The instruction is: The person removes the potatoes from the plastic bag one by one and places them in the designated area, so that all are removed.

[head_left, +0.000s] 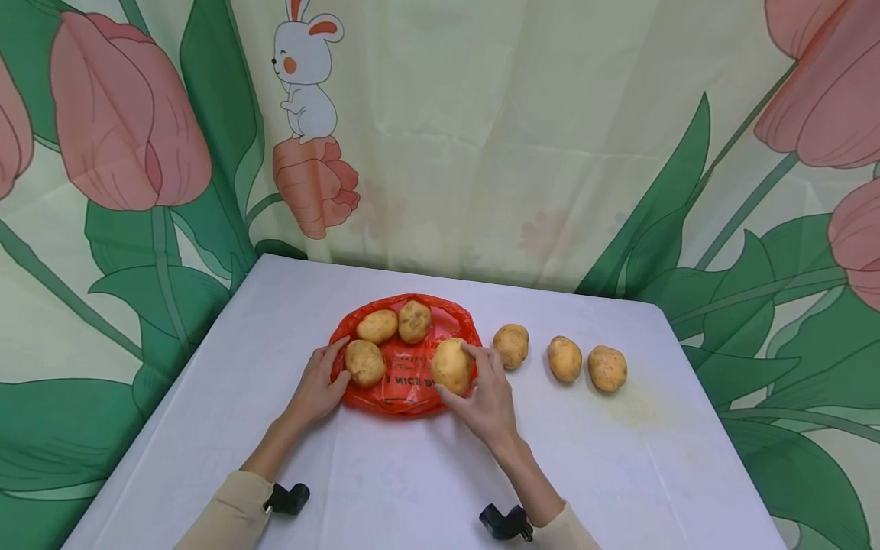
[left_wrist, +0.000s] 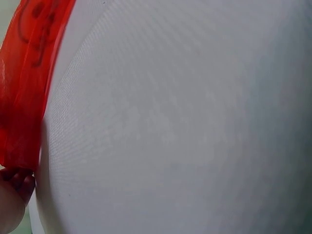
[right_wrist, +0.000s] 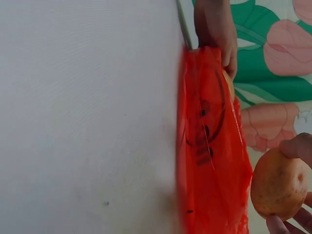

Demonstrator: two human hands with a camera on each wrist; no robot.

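Observation:
A red plastic bag (head_left: 406, 403) with dark print lies spread with its mouth up, and three potatoes sit inside it: one at the back left (head_left: 377, 326), one at the back (head_left: 414, 321) and one at the front left (head_left: 365, 363). My left hand (head_left: 319, 386) grips the bag's left rim, its fingertips over the edge. Between the thumb and fingers of my right hand (head_left: 491, 401) is another potato (head_left: 451, 365), held over the bag's right side. From the right wrist view, this potato (right_wrist: 279, 183) is level with the bag's upper edge.
Right of the bag, three loose potatoes lie in a row on the white tabletop: the nearest (head_left: 511, 346), a middle one (head_left: 564, 359) and the farthest (head_left: 607, 369). A curtain (head_left: 467, 153) printed with tulips and a rabbit hangs behind the table.

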